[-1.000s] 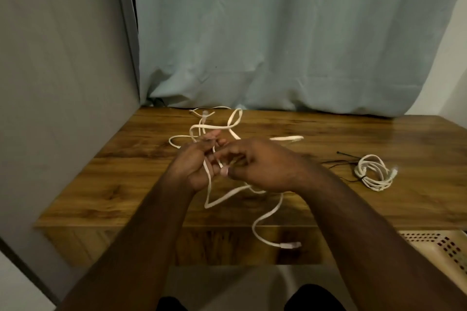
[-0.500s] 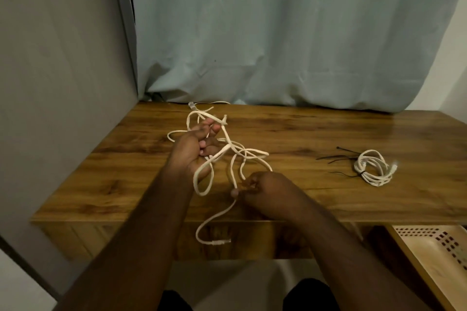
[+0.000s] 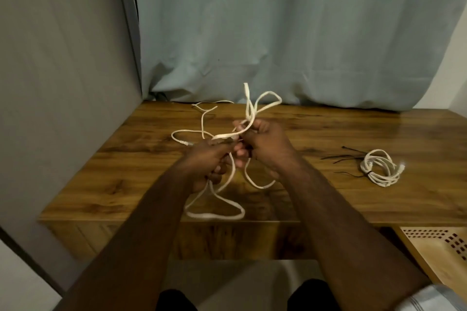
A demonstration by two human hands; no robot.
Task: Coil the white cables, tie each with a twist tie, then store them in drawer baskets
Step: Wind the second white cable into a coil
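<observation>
While the left hand [image 3: 212, 159] and right hand [image 3: 262, 144] both grip the loose white cable [image 3: 214, 212] above the wooden surface [image 3: 303, 197], its loops rise above the fists and dangle below, and a coiled, tied cable [image 3: 379, 168] lies well right beside black twist ties [image 3: 341, 158].

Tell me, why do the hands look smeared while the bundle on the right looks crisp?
Head view: motion blur softens both hands and the loose white cable; the coiled cable lies still and sharp; dim warm light leaves a faint sheen on the table.
</observation>
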